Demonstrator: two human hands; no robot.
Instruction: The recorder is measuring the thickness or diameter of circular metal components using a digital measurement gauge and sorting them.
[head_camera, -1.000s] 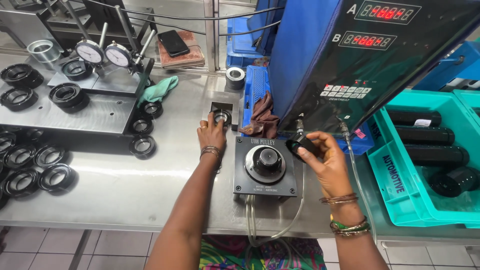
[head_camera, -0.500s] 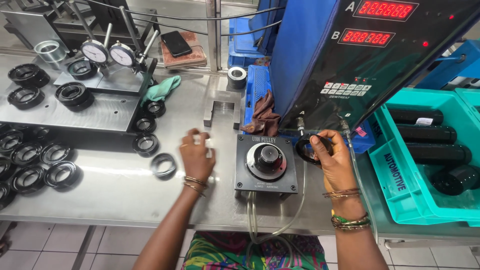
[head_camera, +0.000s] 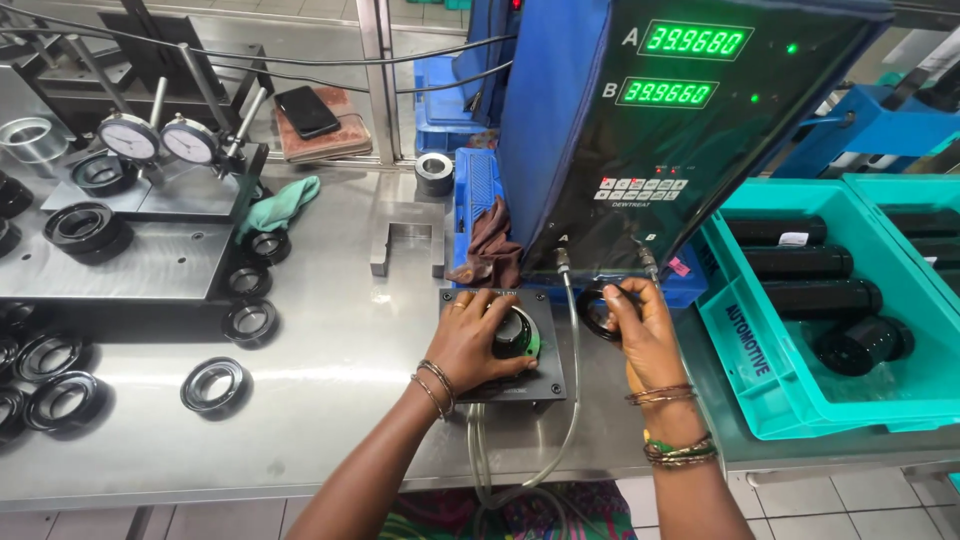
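My left hand (head_camera: 480, 335) rests on top of a black round part (head_camera: 518, 335) seated on the dark square gauge fixture (head_camera: 545, 380) near the table's front edge, fingers curled over it. Just right of the fixture, my right hand (head_camera: 640, 325) holds a black ring (head_camera: 592, 312) upright between thumb and fingers. Two hoses (head_camera: 570, 400) run from the fixture up to a blue-sided measuring unit with two green number displays (head_camera: 690, 70).
Several black rings (head_camera: 212, 385) lie on the steel table (head_camera: 340, 400) at the left, near two dial gauges (head_camera: 160, 138) on a stand. A teal crate (head_camera: 800, 390) with black cylinders sits at the right. A phone (head_camera: 306, 110), a green cloth (head_camera: 280, 205) and a brown rag (head_camera: 493, 240) lie behind.
My left hand moved from the back of the table to the left, then onto the part on the fixture. The unit's displays turned from red to green. The right hand still holds its ring.
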